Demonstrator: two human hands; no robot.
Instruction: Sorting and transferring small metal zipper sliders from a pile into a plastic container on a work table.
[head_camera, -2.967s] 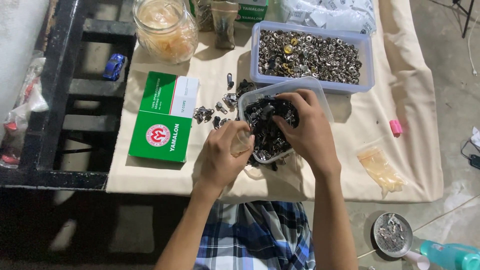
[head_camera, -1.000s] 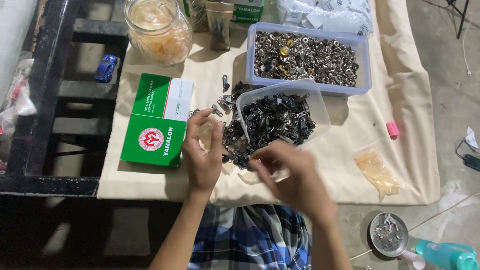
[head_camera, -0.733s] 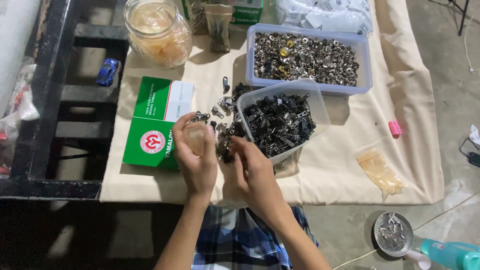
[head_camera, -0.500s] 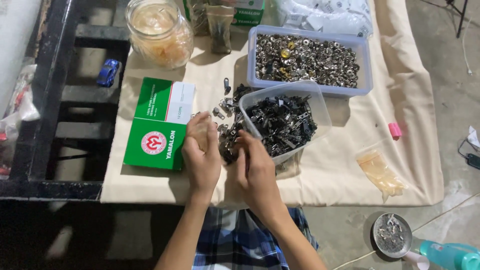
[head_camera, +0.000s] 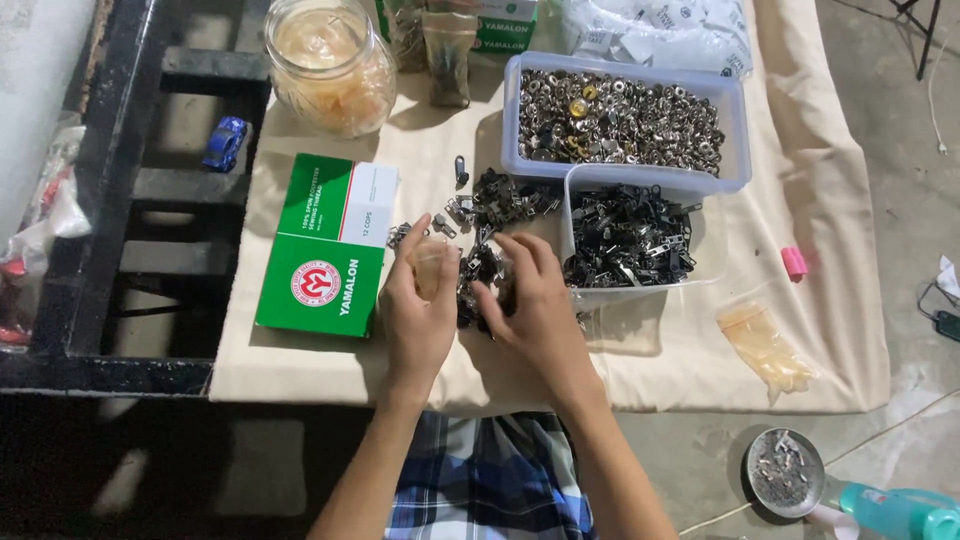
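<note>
While both hands meet at worktop's near centre, left hand (head_camera: 420, 315) pinches small clear bag (head_camera: 432, 268), fingers curled narrow. Right hand (head_camera: 535, 310) rests curled on loose pile of dark metal sliders (head_camera: 490, 215); whether it grips one, cannot tell. Green-and-white flat box (head_camera: 325, 245) with round red emblem at 9 o'clock of left hand. Clear tub of dark sliders (head_camera: 630, 240) at 2 o'clock of right hand. Bigger tub of silver pieces (head_camera: 625, 120) beyond it, touching. Glass jar (head_camera: 330, 65) at 11 o'clock.

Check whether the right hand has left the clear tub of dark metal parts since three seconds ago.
Yes. The right hand has come out of the clear tub, moving toward the green box.
</note>
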